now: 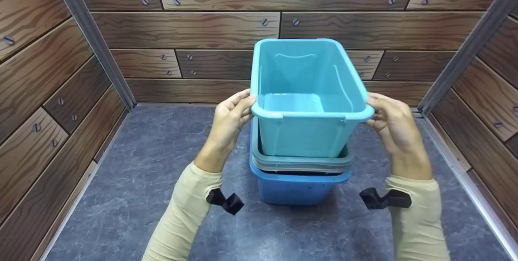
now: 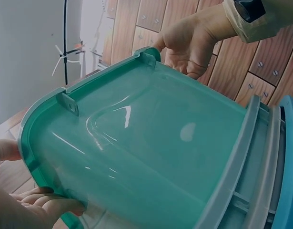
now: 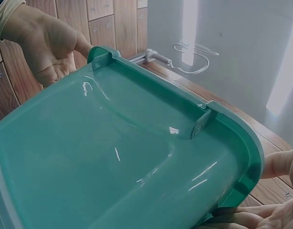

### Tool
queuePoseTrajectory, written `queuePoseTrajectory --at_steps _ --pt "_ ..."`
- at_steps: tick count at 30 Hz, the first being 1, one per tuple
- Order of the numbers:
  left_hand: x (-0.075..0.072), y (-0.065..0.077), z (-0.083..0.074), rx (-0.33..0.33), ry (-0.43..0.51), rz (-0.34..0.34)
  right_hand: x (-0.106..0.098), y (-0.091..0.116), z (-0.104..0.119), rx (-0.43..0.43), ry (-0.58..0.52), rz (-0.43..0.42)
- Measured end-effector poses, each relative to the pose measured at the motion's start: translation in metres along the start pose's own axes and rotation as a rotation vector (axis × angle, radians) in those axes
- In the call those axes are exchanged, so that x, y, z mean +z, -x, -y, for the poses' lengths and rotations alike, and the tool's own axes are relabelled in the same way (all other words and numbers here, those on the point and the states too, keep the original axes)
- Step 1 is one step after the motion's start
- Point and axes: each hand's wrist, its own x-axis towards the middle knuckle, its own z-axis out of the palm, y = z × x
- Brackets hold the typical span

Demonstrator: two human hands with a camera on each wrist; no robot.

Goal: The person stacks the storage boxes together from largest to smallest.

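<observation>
A turquoise plastic bin [image 1: 301, 135] is raised partly out of a stack of bins, its lower end still inside the rim of the grey-blue bin [image 1: 303, 163] below. At the bottom of the stack is a darker blue bin [image 1: 291, 192], standing on the floor. My left hand [image 1: 232, 121] grips the turquoise bin's rim at the near left corner, thumb on the rim and fingers beneath. Opposite it, my right hand [image 1: 392, 121] grips the near right corner the same way. Both wrist views show fingers [image 2: 55, 205] under the rim. The turquoise bin looks empty inside.
Wood-patterned panels [image 1: 226, 28] wall the space at the back and both sides, with metal corner posts [image 1: 93, 38]. The floor [image 1: 162, 164] is dark grey and marbled. Black straps [image 1: 226, 201] stick out from both sleeves.
</observation>
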Motion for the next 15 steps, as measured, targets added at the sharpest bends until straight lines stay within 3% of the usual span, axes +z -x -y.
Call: queuePoseTrajectory --at_steps 15 --pt "-0.0016 0.0021 0.0051 0.018 0.001 0.022 -0.0023 0.0022 -0.0059 0.01 0.023 -0.012"
